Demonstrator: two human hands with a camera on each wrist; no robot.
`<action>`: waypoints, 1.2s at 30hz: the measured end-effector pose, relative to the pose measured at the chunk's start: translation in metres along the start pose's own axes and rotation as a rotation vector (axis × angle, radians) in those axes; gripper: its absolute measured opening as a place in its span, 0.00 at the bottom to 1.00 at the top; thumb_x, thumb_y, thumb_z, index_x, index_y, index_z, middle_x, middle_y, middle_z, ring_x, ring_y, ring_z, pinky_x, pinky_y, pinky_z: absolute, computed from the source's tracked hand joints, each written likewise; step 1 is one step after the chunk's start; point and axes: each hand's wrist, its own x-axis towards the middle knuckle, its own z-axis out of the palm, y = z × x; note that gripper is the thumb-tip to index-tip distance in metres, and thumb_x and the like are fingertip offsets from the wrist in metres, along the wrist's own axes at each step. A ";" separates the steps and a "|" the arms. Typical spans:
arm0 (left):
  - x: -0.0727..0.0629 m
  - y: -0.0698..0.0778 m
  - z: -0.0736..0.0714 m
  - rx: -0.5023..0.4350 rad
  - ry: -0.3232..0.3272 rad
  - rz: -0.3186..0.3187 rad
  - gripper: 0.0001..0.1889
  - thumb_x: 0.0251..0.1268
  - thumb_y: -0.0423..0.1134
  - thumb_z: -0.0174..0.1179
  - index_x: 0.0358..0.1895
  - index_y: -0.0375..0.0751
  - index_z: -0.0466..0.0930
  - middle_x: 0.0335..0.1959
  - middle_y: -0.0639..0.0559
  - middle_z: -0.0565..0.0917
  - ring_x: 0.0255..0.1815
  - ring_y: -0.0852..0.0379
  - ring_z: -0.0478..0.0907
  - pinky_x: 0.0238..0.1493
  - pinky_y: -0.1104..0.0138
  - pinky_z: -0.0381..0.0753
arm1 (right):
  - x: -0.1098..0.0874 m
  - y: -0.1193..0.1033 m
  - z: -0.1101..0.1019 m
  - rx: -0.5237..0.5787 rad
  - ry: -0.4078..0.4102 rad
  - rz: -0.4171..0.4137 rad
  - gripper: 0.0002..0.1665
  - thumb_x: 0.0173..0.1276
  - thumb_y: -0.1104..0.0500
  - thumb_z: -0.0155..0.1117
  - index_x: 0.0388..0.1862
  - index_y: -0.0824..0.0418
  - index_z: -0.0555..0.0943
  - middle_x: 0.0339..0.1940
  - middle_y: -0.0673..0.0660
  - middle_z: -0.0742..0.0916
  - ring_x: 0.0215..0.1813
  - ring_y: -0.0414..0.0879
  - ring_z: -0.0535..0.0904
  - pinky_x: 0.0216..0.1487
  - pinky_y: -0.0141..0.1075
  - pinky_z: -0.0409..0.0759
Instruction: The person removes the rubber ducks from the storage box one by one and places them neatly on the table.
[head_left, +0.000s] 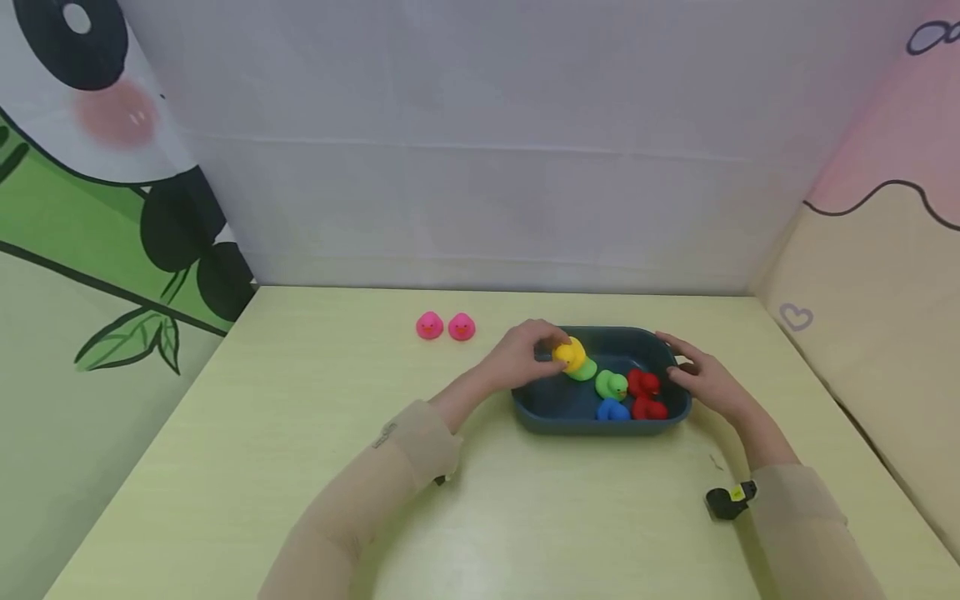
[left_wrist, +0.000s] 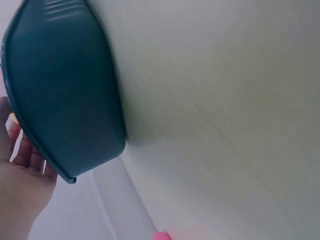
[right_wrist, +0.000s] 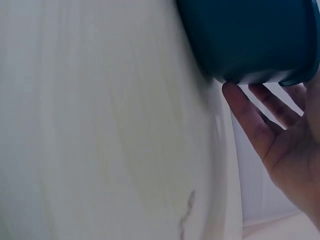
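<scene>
A yellow rubber duck (head_left: 570, 355) is pinched between the thumb and fingers of my left hand (head_left: 528, 354), inside the left part of a dark teal plastic basin (head_left: 555, 427). Just below that duck shows a light green shape (head_left: 583, 370), partly hidden. Toward the basin's right side lie a green duck (head_left: 611, 385), a blue duck (head_left: 612, 410) and two red ducks (head_left: 649, 408). My right hand (head_left: 708, 382) holds the basin's right end, thumb at the rim; its fingertips (right_wrist: 234, 92) touch the outer wall in the right wrist view.
Two pink ducks (head_left: 461, 327) stand side by side on the pale table (head_left: 337, 375), left of the basin and near the back. A white cloth wall (head_left: 480, 208) rises behind the table. Printed panels flank both sides.
</scene>
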 end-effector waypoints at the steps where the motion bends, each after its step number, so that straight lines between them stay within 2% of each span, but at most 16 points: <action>1: 0.000 0.002 -0.002 -0.002 0.015 -0.007 0.18 0.57 0.41 0.66 0.51 0.42 0.79 0.47 0.51 0.80 0.47 0.55 0.74 0.53 0.64 0.77 | 0.000 0.000 -0.001 0.000 0.000 -0.001 0.34 0.72 0.60 0.49 0.75 0.54 0.54 0.72 0.71 0.60 0.61 0.73 0.69 0.52 0.55 0.76; 3: -0.001 0.006 -0.005 0.008 0.048 -0.018 0.18 0.56 0.40 0.67 0.51 0.41 0.79 0.46 0.51 0.80 0.47 0.53 0.74 0.53 0.60 0.77 | 0.001 0.000 -0.002 0.001 0.001 -0.004 0.34 0.72 0.60 0.49 0.75 0.55 0.54 0.72 0.71 0.60 0.61 0.74 0.68 0.52 0.56 0.76; 5: -0.002 0.011 -0.010 0.022 0.077 -0.035 0.18 0.56 0.40 0.67 0.51 0.42 0.79 0.46 0.51 0.80 0.46 0.53 0.74 0.52 0.62 0.77 | 0.001 0.000 -0.004 0.006 0.001 -0.004 0.34 0.72 0.60 0.49 0.75 0.55 0.54 0.71 0.71 0.62 0.60 0.73 0.69 0.52 0.54 0.76; 10: -0.004 0.023 -0.023 0.007 0.129 -0.071 0.18 0.56 0.40 0.67 0.50 0.43 0.79 0.44 0.53 0.80 0.45 0.52 0.75 0.48 0.66 0.76 | 0.004 -0.001 -0.009 -0.025 0.024 -0.005 0.33 0.71 0.60 0.49 0.74 0.56 0.56 0.66 0.71 0.67 0.57 0.69 0.73 0.47 0.38 0.78; 12: -0.005 0.027 -0.028 -0.022 0.137 -0.086 0.17 0.56 0.40 0.67 0.50 0.43 0.79 0.44 0.54 0.80 0.45 0.52 0.75 0.49 0.65 0.77 | 0.006 -0.002 -0.011 -0.043 0.035 -0.012 0.33 0.71 0.60 0.49 0.74 0.56 0.56 0.65 0.71 0.69 0.56 0.68 0.74 0.46 0.36 0.77; 19: -0.010 0.036 -0.045 -0.059 0.139 -0.111 0.17 0.56 0.39 0.67 0.49 0.42 0.79 0.44 0.53 0.80 0.46 0.47 0.75 0.49 0.56 0.77 | 0.012 -0.006 -0.016 -0.109 0.054 -0.019 0.32 0.72 0.58 0.51 0.73 0.57 0.58 0.62 0.70 0.72 0.54 0.67 0.76 0.50 0.47 0.77; 23: -0.014 0.041 -0.055 -0.041 0.146 -0.122 0.16 0.56 0.39 0.67 0.48 0.41 0.79 0.44 0.52 0.80 0.45 0.48 0.75 0.46 0.62 0.77 | 0.013 -0.009 -0.019 -0.137 0.059 -0.023 0.32 0.71 0.60 0.51 0.72 0.60 0.59 0.60 0.72 0.73 0.52 0.67 0.78 0.49 0.49 0.78; 26: -0.017 0.045 -0.062 -0.034 0.152 -0.144 0.16 0.56 0.40 0.66 0.48 0.42 0.79 0.45 0.53 0.81 0.45 0.50 0.75 0.47 0.62 0.76 | 0.014 -0.007 -0.021 -0.156 0.063 -0.027 0.31 0.71 0.61 0.51 0.72 0.61 0.59 0.60 0.73 0.73 0.51 0.67 0.78 0.49 0.50 0.79; 29: -0.020 0.048 -0.068 -0.027 0.157 -0.172 0.16 0.56 0.40 0.66 0.48 0.42 0.79 0.45 0.53 0.81 0.46 0.49 0.75 0.48 0.58 0.77 | 0.017 0.001 -0.022 -0.160 0.073 -0.022 0.31 0.71 0.60 0.50 0.72 0.59 0.60 0.60 0.72 0.73 0.50 0.65 0.78 0.48 0.44 0.79; 33: -0.025 0.047 -0.076 -0.010 0.172 -0.187 0.16 0.57 0.41 0.66 0.49 0.44 0.79 0.44 0.54 0.81 0.45 0.52 0.74 0.46 0.61 0.75 | 0.019 0.006 -0.023 -0.130 0.087 -0.019 0.31 0.70 0.59 0.51 0.72 0.57 0.61 0.60 0.70 0.74 0.49 0.63 0.79 0.44 0.31 0.76; 36: -0.030 0.044 -0.083 -0.024 0.197 -0.182 0.16 0.57 0.41 0.66 0.48 0.44 0.80 0.44 0.54 0.81 0.44 0.54 0.74 0.46 0.61 0.75 | 0.021 0.007 -0.023 -0.110 0.090 -0.025 0.31 0.70 0.60 0.51 0.71 0.57 0.62 0.59 0.70 0.74 0.47 0.61 0.80 0.41 0.28 0.75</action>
